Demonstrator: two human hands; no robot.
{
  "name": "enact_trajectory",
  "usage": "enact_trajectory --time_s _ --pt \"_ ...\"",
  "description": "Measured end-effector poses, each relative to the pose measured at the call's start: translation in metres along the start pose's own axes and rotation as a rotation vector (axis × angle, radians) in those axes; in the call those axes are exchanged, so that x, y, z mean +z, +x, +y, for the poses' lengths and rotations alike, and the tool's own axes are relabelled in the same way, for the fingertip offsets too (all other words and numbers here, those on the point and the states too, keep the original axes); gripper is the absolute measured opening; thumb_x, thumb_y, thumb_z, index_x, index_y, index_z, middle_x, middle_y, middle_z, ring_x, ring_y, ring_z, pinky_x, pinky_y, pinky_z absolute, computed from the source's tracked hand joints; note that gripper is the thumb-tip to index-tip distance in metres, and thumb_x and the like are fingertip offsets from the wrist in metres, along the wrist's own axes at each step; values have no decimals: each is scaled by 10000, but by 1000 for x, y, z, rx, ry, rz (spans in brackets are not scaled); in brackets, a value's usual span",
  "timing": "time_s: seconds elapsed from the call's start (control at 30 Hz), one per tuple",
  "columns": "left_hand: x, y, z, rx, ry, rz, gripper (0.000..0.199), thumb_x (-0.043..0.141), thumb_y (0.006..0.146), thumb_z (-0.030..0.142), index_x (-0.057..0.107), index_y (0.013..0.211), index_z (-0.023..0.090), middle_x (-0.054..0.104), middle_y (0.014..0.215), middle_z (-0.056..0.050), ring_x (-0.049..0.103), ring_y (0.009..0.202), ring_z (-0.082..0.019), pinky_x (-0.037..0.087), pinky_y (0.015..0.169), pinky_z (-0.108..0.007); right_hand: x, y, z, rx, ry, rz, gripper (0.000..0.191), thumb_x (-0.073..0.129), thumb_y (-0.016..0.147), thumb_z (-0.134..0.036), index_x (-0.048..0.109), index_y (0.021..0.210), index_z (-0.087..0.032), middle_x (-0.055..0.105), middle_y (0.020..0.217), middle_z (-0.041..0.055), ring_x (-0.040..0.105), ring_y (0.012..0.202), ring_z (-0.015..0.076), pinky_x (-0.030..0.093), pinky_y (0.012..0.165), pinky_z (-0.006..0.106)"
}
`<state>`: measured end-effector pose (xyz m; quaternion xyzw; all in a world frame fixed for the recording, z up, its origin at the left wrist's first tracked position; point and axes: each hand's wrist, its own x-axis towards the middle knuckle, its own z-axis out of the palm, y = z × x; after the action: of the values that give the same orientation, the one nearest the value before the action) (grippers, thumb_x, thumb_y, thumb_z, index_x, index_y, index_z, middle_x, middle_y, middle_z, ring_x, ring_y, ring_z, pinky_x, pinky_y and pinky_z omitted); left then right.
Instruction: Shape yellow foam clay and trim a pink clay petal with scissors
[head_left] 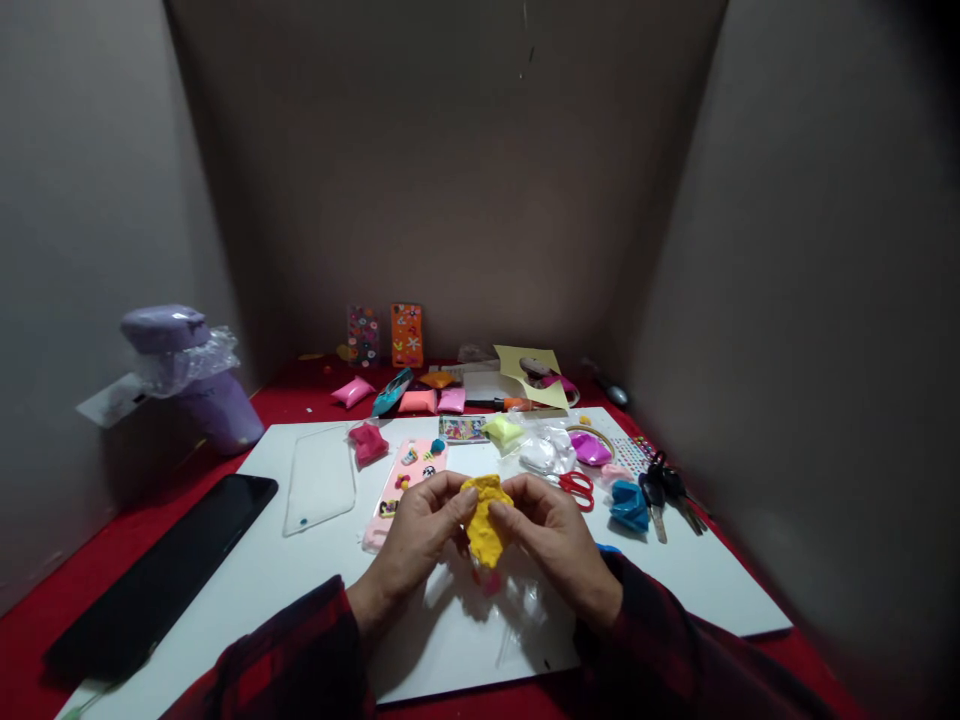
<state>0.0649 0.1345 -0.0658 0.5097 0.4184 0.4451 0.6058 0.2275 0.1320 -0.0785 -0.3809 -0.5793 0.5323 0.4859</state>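
Note:
A flattened, uneven piece of yellow clay (487,525) is held up above the white board (255,590). My left hand (420,528) pinches its left edge between thumb and fingers. On the right side, my right hand (553,530) grips the same piece, thumb on its front. Behind my left hand lies a pink phone case (391,480) with small decorations on it. Below the clay, clear plastic (525,610) and a small pinkish-red thing rest on the board; the latter is too blurred to name.
A black phone (165,570) and a clear case (321,480) lie left. Red scissors (577,488), a blue packet (628,505) and keys (656,495) sit right. Clay packets lie behind, two decorated cases (407,335) stand at the back, and a purple object (217,400) stands far left.

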Motion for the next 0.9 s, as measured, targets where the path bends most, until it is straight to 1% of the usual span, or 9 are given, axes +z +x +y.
enact_trajectory --time_s 0.1,0.23,0.33,0.43,0.5,0.6,0.7,0.8,0.9 --pt "1 -3 4 35 62 12 299 647 739 412 609 828 130 593 715 -16 531 618 -92 423 554 -173 1 0 2 87 87 4 335 712 728 -434 573 758 -131 571 651 -2 528 578 110 425 544 207" --pt "1 -5 6 38 94 10 308 636 738 426 592 733 121 570 671 -10 501 608 -89 399 548 -172 2 -1 2 130 125 -50 352 747 692 -420 577 758 -119 597 684 15 544 614 115 430 571 207" --pt "2 -5 5 42 88 31 328 620 739 449 571 700 128 547 636 1 478 574 -85 378 513 -172 4 -4 3 89 102 -59 334 721 726 -420 573 776 -125 588 691 9 539 626 114 434 584 212" --pt "5 -6 5 34 65 68 330 644 715 450 566 684 131 545 616 5 474 553 -87 375 501 -176 6 -5 3 56 84 -53 328 689 759 -434 559 755 -132 558 657 -5 513 591 103 416 551 204" --pt "6 -7 5 22 43 94 322 664 698 439 582 696 127 558 625 -1 489 567 -94 391 522 -183 5 -5 3 51 82 -40 349 682 757 -458 552 734 -135 540 630 -10 494 563 99 400 525 202" --pt "6 -6 6 45 24 109 311 639 725 430 608 772 125 586 685 -17 534 647 -114 427 592 -193 4 -5 2 39 73 -2 383 681 742 -495 548 712 -137 522 606 -15 470 539 95 389 507 201" --pt "4 -5 7 68 38 116 303 612 748 428 588 746 126 560 662 -4 511 620 -100 413 570 -185 3 -4 1 27 82 20 384 686 738 -496 545 713 -139 516 602 -19 465 534 92 390 506 197" --pt "3 -4 8 79 83 127 300 631 733 409 556 663 127 516 610 15 457 571 -78 378 536 -173 4 -5 1 16 73 -13 359 665 767 -480 562 751 -136 549 655 -1 509 588 108 417 545 204" --pt "4 -5 6 105 111 131 303 640 724 406 549 641 130 502 592 21 441 561 -74 367 534 -173 4 -5 3 -16 25 -28 342 625 806 -474 585 812 -135 582 739 24 542 670 131 436 602 219"
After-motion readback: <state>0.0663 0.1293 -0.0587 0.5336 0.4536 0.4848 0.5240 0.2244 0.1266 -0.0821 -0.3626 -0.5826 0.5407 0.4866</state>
